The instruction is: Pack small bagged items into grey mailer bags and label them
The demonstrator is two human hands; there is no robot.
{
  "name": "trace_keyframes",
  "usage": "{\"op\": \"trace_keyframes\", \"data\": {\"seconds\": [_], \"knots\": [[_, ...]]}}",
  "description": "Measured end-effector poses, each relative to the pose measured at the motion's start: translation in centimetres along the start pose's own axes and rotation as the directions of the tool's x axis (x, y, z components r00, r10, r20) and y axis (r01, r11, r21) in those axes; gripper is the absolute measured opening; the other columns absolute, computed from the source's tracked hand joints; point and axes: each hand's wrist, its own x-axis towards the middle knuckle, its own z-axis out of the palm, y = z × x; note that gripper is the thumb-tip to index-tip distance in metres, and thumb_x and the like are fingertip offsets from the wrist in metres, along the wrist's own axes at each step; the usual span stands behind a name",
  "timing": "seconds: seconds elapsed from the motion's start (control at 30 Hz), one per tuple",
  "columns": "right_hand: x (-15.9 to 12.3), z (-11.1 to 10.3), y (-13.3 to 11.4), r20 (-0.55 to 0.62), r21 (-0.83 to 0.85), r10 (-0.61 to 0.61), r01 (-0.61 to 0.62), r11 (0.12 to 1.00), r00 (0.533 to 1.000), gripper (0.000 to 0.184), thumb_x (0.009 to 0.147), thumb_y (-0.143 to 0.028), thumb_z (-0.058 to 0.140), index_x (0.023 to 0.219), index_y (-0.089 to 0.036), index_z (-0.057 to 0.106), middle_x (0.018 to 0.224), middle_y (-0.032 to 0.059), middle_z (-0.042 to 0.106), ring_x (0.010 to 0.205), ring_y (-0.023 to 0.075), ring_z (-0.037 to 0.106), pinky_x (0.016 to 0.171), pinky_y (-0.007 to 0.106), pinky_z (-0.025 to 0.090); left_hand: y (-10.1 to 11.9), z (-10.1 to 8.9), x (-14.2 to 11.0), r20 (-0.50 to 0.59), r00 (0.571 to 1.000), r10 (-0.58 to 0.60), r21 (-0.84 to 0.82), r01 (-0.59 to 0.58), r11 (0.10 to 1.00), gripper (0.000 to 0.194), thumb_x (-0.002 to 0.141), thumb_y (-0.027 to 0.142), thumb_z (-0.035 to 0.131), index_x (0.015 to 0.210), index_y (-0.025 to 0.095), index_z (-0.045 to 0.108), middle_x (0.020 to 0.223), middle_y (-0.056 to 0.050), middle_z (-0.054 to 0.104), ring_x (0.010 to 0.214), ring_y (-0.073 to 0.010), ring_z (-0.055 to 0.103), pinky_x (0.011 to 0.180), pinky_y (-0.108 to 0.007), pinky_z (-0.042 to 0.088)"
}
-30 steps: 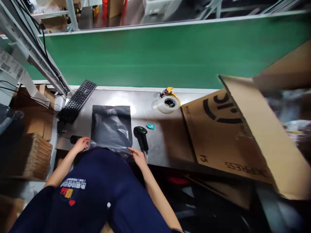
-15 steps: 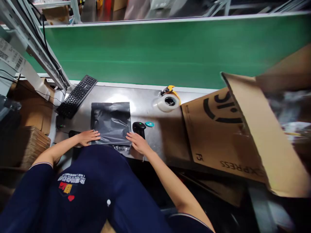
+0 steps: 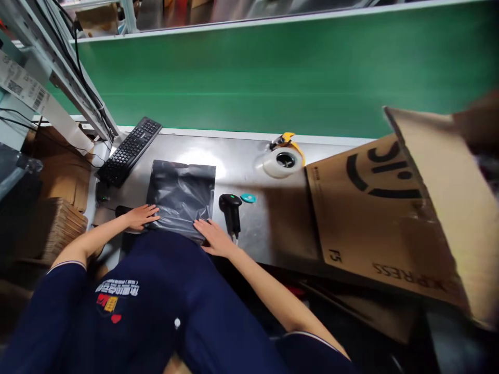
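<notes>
A black plastic mailing bag [image 3: 183,192] lies flat on the metal table [image 3: 249,228], its near edge close to my body. My left hand [image 3: 141,216] rests on the bag's near left corner with the fingers stretched out. On the near right part, my right hand [image 3: 213,236] lies with spread fingers, and the film is wrinkled around the fingertips. Just right of the bag sits a black barcode scanner [image 3: 231,213] with a green light. Beside the scanner is a small teal disc [image 3: 248,198].
A yellow tape dispenser with a clear roll [image 3: 284,162] stands toward the back. At the right is a large open cardboard box [image 3: 358,218]. A black keyboard [image 3: 130,150] lies at the left, near stacked flat cardboard [image 3: 64,228]. The green conveyor belt [image 3: 249,78] runs behind.
My right hand has slid a little left and toward me along the bag. The bag has turned slightly. The view has shifted, so the box and scanner appear further right.
</notes>
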Motion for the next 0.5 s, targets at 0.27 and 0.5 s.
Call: {"op": "trace_keyframes", "data": {"seconds": [0.27,0.5], "knots": [[0.0,-1.0,1.0,-0.284,0.098,0.356,-0.343,0.934,0.890,0.058,0.072,-0.004,0.056,0.119,-0.026,0.082,0.133,0.0094,0.080,0.131,0.0318,0.072,0.119,0.054,0.056,1.3,-3.5,1.8,-0.146,0.963,-0.228,-0.351,0.165,0.922,0.037,0.088,0.029,0.072,0.123,0.021,0.083,0.146,-0.014,0.074,0.147,-0.0357,0.061,0.129,-0.053,0.041],[-1.3,-4.0,-1.1,-0.206,0.193,0.504,-0.470,0.861,0.839,0.067,0.077,-0.002,0.054,0.135,-0.027,0.078,0.149,0.0085,0.072,0.138,0.0306,0.069,0.121,0.049,0.055,2.4,-5.4,6.1,-0.281,0.878,-0.388,-0.374,0.273,0.887,0.049,0.107,0.043,0.051,0.144,0.020,0.072,0.158,-0.015,0.065,0.156,-0.0337,0.049,0.134,-0.055,0.031]]}}
